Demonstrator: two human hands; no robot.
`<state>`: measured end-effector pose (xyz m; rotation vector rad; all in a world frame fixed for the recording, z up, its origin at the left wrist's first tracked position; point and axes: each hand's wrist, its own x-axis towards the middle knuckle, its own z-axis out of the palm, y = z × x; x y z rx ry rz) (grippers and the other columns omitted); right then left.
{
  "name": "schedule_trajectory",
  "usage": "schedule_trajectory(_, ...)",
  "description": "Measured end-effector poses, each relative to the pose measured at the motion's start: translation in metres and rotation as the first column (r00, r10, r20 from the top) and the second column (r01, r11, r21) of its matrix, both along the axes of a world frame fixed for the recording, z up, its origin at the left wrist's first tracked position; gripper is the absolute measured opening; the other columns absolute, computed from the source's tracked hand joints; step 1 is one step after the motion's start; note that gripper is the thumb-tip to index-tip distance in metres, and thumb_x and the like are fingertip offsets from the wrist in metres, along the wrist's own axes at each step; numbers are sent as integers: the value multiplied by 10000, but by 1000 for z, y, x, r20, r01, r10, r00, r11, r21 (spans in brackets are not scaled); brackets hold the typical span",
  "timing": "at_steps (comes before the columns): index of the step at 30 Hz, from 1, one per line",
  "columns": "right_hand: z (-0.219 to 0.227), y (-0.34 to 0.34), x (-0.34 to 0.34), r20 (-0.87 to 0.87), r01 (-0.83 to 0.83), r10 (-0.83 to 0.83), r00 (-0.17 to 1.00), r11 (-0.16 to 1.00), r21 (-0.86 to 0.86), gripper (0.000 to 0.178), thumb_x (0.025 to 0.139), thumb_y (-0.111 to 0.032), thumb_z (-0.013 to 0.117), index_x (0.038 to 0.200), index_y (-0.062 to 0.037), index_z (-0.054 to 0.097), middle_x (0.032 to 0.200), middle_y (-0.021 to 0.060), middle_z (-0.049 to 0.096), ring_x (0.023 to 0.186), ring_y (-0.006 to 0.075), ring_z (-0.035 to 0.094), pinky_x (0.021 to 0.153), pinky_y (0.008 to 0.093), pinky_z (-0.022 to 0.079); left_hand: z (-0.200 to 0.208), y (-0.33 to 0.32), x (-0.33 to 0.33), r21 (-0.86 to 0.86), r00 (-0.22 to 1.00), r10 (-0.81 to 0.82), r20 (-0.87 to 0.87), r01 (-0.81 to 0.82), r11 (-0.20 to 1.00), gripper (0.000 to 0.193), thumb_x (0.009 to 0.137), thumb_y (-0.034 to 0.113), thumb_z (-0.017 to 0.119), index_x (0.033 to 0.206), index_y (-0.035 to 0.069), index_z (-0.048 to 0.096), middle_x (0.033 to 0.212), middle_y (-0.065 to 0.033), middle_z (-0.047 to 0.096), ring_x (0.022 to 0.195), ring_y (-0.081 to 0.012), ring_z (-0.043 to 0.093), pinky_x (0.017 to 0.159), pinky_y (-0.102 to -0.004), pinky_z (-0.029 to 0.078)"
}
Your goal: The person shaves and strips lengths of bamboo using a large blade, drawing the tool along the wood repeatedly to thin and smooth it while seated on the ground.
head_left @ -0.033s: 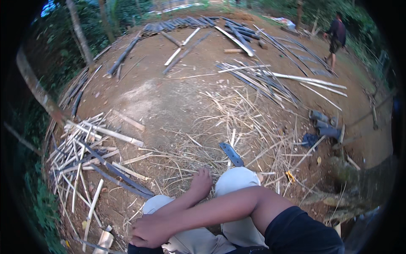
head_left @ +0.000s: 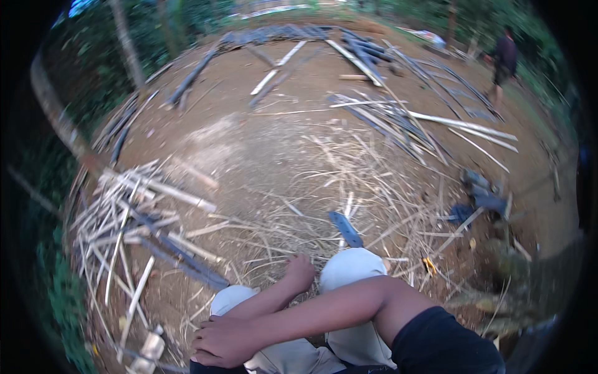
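Observation:
My right arm crosses over my lap, and my right hand (head_left: 223,341) is wrapped round my left arm near the elbow. My left forearm (head_left: 265,300) reaches forward between my knees, which are in pale trousers (head_left: 352,269). At its end, my left hand (head_left: 301,273) is closed with the fingers curled in, and I see nothing in it. Just beyond my right knee lies a flat dark blue piece with small holes (head_left: 346,229), beside a pale split strip. Thin pale shavings (head_left: 274,240) cover the ground ahead of my hands.
Split pale and dark sticks (head_left: 134,206) are heaped at the left. Long strips (head_left: 398,121) lie ahead right, dark poles (head_left: 364,50) farther off. A small yellow-orange object (head_left: 428,266) and dark cut pieces (head_left: 483,190) are at right. A person (head_left: 503,62) is at the far right.
The view has shifted slightly, so the scene sits a little farther right and is more blurred. Both arms keep the same pose.

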<state>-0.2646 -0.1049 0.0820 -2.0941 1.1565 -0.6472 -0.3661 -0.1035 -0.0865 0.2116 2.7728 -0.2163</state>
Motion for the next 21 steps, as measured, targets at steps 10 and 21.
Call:
schedule_trajectory(10, 4, -26, -30, 48, 114, -110, 993, 989, -97, 354, 929, -279, 557, 1109, 1, 679, 1112, 185, 668, 1096, 362, 596, 1007, 452, 423, 5, 11, 0, 459, 998, -60, 17, 46, 887, 230, 805, 253, 626, 919, 87, 737, 930, -131, 716, 883, -310, 688, 778, -429, 554)
schedule_trajectory(21, 17, -86, 96, 264, -748, 706, 657, 567, 345, 299, 848, -232, 563, 978, 15, 667, 1005, 167, 669, 855, 333, 656, 805, 375, 495, 26, -1, 46, 688, 924, 383, -1, -277, 671, 219, 808, 247, 644, 955, 118, 744, 978, -99, 718, 927, -296, 686, 800, -428, 557)
